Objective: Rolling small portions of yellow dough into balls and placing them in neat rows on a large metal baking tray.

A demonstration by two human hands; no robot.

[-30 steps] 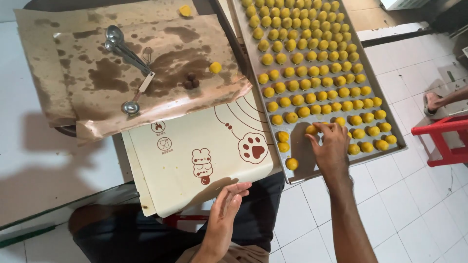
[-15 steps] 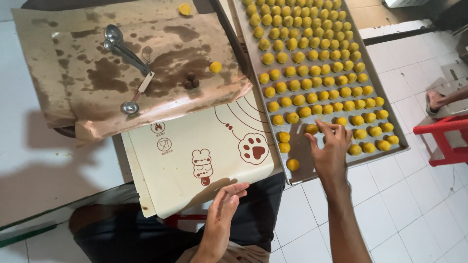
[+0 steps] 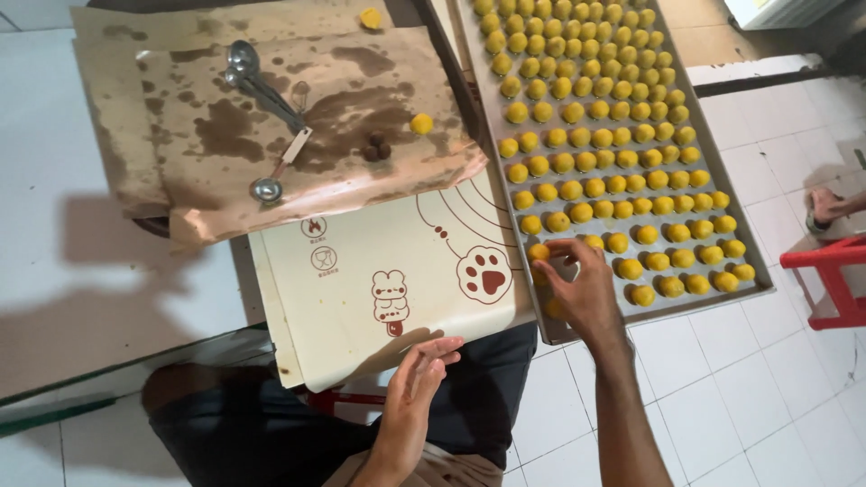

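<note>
Nearest, the left hand rests open and empty, fingers together, at the near edge of the cream baking mat printed with a paw and a bear. Just right of it, the right hand reaches onto the near left corner of the metal tray, its fingertips closing on a yellow dough ball there; a firm grip cannot be told. The tray is almost full: rows of yellow balls run from the far end down to the near rows, and only the near left corner around the hand shows bare metal, so little seems left to fill. Farther left, stained brown paper carries measuring spoons, a stray ball and dark bits.
</note>
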